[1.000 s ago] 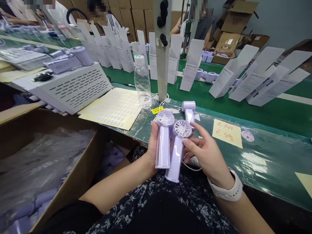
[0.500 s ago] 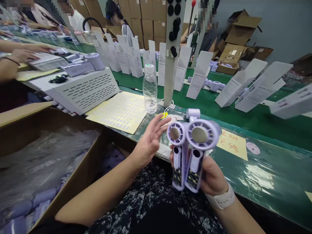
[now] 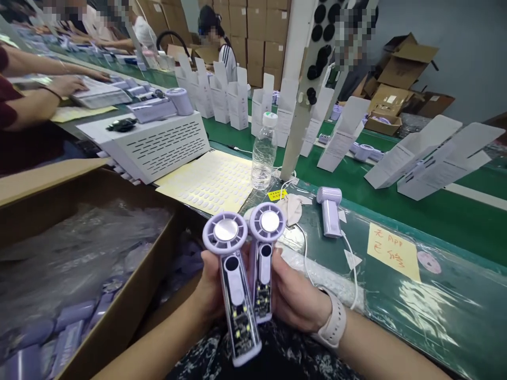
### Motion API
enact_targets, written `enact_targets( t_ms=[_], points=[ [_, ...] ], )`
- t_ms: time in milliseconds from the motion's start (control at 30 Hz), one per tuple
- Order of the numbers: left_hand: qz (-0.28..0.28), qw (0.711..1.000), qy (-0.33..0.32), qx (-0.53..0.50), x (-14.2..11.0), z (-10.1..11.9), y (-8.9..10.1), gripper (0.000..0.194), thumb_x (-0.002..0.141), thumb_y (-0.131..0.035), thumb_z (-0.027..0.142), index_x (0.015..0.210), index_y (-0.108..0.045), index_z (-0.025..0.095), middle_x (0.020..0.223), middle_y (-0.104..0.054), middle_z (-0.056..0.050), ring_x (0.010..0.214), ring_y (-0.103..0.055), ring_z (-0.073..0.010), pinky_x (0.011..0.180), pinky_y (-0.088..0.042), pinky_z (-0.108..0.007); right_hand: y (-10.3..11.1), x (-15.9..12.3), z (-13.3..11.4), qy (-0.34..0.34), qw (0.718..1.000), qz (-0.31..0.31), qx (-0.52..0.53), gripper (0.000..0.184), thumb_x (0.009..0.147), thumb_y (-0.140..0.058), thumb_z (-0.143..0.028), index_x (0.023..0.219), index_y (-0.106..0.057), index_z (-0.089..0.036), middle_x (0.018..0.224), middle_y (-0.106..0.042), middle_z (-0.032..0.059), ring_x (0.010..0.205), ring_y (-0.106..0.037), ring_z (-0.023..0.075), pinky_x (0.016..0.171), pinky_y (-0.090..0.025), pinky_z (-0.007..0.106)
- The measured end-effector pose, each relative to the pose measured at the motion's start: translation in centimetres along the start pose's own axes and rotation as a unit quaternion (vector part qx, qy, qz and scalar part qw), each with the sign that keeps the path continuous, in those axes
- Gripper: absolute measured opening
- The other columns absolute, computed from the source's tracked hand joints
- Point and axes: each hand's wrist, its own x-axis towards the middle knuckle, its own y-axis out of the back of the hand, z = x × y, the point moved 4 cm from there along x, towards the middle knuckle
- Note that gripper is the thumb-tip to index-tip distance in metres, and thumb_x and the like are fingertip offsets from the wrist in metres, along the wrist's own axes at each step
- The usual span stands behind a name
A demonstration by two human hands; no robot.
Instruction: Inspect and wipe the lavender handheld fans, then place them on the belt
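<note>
Brown cardboard boxes (image 3: 240,47) are stacked at the back of this workshop, and white cartons (image 3: 237,103) with raised flaps stand along a green belt (image 3: 475,221). Closer in, a plastic-covered table (image 3: 467,316) carries a clear bottle (image 3: 263,153), a sheet of labels (image 3: 214,182) and a yellow note (image 3: 392,252). Off to the left, a co-worker's hand (image 3: 65,87) is by some pale boxes.

From the head camera, the only view, I see two lilac handheld fans held up over the person's lap, just off the table's edge. The left hand (image 3: 212,287) is closed around the handle of the nearer fan (image 3: 235,285), thumb along its side; the right hand (image 3: 295,293) grips the farther fan (image 3: 263,269) much the same way. The other fingers are mostly behind the handles, so I cannot tell how tightly they curl. Both fans lean a little, silvery discs and dark circuit panels towards the person; whether their heads touch is unclear. A third fan (image 3: 329,211) lies on the table, a white cable (image 3: 351,258) at its lower end.

I'd judge the step in hand to be a side-by-side look at the pair. To my eye, the next move calls for a steady hold on each handle and care that the round heads do not knock together.
</note>
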Motion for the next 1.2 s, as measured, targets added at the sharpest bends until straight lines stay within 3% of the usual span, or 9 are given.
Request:
enact_targets(
  t_ms=[67,133,233,333,667,767,933,1100,1200],
  points=[
    [0.016,0.996,-0.006,-0.085,1.2,0.9,0.4,0.079,0.087,-0.032,0.085,0.12,-0.069,0.023,0.1,-0.077,-0.013,0.097,-0.074,-0.031,0.088,-0.06,-0.046,2.3,0.7,-2.7,0.037,0.969,0.063,-0.235,0.072,0.097,-0.034,-0.082,0.077,-0.069,-0.022,0.069,-0.066,0.0057,0.068,-0.065,0.0245,0.069,-0.056,0.04],
    [0.051,0.991,0.0,-0.127,2.0,1.6,1.3,0.07,0.087,-0.048,0.079,0.121,-0.069,0.022,0.106,-0.077,-0.013,0.101,-0.074,-0.0313,0.09,-0.061,-0.045,5.4,1.9,-6.2,0.082,0.848,0.166,-0.497,0.067,0.093,-0.051,-0.077,0.055,-0.058,-0.022,0.052,-0.054,0.002,0.053,-0.055,0.0211,0.061,-0.052,0.037],
    [0.108,0.983,0.017,-0.148,2.2,2.0,2.7,0.07,0.081,-0.061,0.078,0.12,-0.07,0.021,0.105,-0.078,-0.011,0.093,-0.075,-0.0291,0.085,-0.063,-0.041,10.2,4.5,-9.5,0.128,0.76,0.298,-0.563,0.042,0.1,-0.055,-0.045,0.068,-0.065,-0.02,0.073,-0.063,0.0072,0.072,-0.06,0.0253,0.075,-0.05,0.042],
    [0.135,0.971,0.052,-0.192,1.9,1.5,3.1,0.075,0.072,-0.069,0.078,0.121,-0.07,0.021,0.107,-0.079,-0.01,0.092,-0.076,-0.0277,0.087,-0.061,-0.037,12.9,7.0,-9.4,0.155,0.73,0.324,-0.582,0.019,0.092,-0.065,-0.028,0.076,-0.069,-0.018,0.085,-0.065,0.0081,0.085,-0.062,0.0254,0.085,-0.049,0.043],
    [-0.01,0.938,0.121,-0.325,2.4,-0.7,-0.6,0.091,0.069,-0.066,0.083,0.138,-0.061,0.025,0.123,-0.073,-0.013,0.102,-0.073,-0.0294,0.084,-0.058,-0.035,9.4,0.7,-15.5,0.317,0.677,0.339,-0.571,0.012,0.09,-0.065,-0.031,0.088,-0.075,-0.025,0.106,-0.069,0.0071,0.102,-0.064,0.0302,0.086,-0.052,0.047],
    [-0.055,0.932,0.148,-0.327,2.4,-1.1,-2.0,0.092,0.069,-0.068,0.081,0.145,-0.054,0.033,0.129,-0.071,-0.011,0.108,-0.072,-0.0305,0.086,-0.057,-0.037,8.0,-1.1,-15.6,0.322,0.716,0.323,-0.528,0.012,0.093,-0.065,-0.032,0.088,-0.074,-0.026,0.107,-0.07,0.0057,0.102,-0.065,0.0294,0.083,-0.052,0.046],
    [-0.092,0.945,0.18,-0.257,1.7,-1.6,-2.9,0.086,0.061,-0.079,0.077,0.122,-0.072,0.017,0.112,-0.077,-0.014,0.096,-0.073,-0.0256,0.089,-0.055,-0.033,8.7,-4.0,-13.8,0.286,0.791,0.344,-0.418,0.01,0.094,-0.07,-0.032,0.089,-0.076,-0.025,0.112,-0.07,0.0059,0.099,-0.066,0.0266,0.076,-0.054,0.04],
    [-0.074,0.959,0.197,-0.19,1.7,-2.1,-2.9,0.091,0.054,-0.081,0.079,0.12,-0.072,0.017,0.115,-0.076,-0.015,0.1,-0.072,-0.0313,0.09,-0.056,-0.039,8.6,-6.1,-13.0,0.309,0.805,0.348,-0.369,0.007,0.093,-0.073,-0.028,0.088,-0.077,-0.026,0.112,-0.071,0.0047,0.106,-0.064,0.0248,0.08,-0.053,0.035],
    [-0.07,0.967,0.177,-0.17,1.8,-2.1,-2.9,0.089,0.053,-0.085,0.075,0.117,-0.074,0.014,0.111,-0.076,-0.016,0.093,-0.072,-0.0303,0.084,-0.058,-0.038,8.9,-7.2,-12.8,0.329,0.77,0.395,-0.377,0.008,0.093,-0.073,-0.028,0.088,-0.078,-0.027,0.108,-0.072,0.0038,0.103,-0.065,0.0247,0.081,-0.052,0.037]
  ],
)
